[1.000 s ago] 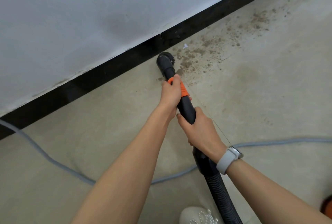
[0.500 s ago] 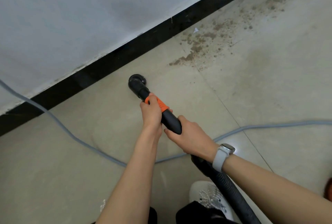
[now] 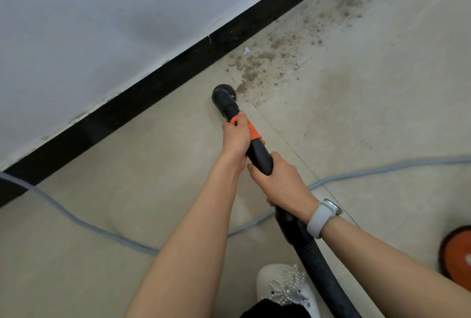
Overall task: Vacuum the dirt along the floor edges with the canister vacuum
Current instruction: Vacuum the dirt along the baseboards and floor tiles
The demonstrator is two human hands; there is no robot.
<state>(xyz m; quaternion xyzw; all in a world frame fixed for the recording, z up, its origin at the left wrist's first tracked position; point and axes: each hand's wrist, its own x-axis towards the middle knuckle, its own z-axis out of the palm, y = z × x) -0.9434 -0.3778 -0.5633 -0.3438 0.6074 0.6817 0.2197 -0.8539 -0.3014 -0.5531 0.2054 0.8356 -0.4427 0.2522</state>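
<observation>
Down on the pale floor [image 3: 158, 185], the black vacuum wand [image 3: 258, 155] lies along a slanted line running from the lower right of the view up toward the black baseboard [image 3: 142, 103], its round brush nozzle [image 3: 224, 94] at the far end and pointing up and slightly left. The nozzle sits on the floor near the baseboard but apart from it, right at the near edge of a brown patch of dirt [image 3: 275, 62] that spreads away up and to the right along the wall's foot. The left hand [image 3: 235, 136] is wrapped around the wand at its orange collar [image 3: 252, 131], fingers curled round the tube. The right hand [image 3: 281, 180], with a white watch [image 3: 322, 217] on its wrist, grips the wand lower down, fingers closed around it just above where the ribbed black hose [image 3: 318, 266] joins and trails off toward the bottom edge. A grey cable [image 3: 84, 223] loops across the floor beneath both forearms. A white shoe [image 3: 285, 289] with beads shows at the bottom, and a blurred orange round object [image 3: 457, 254] sits at the right edge.
</observation>
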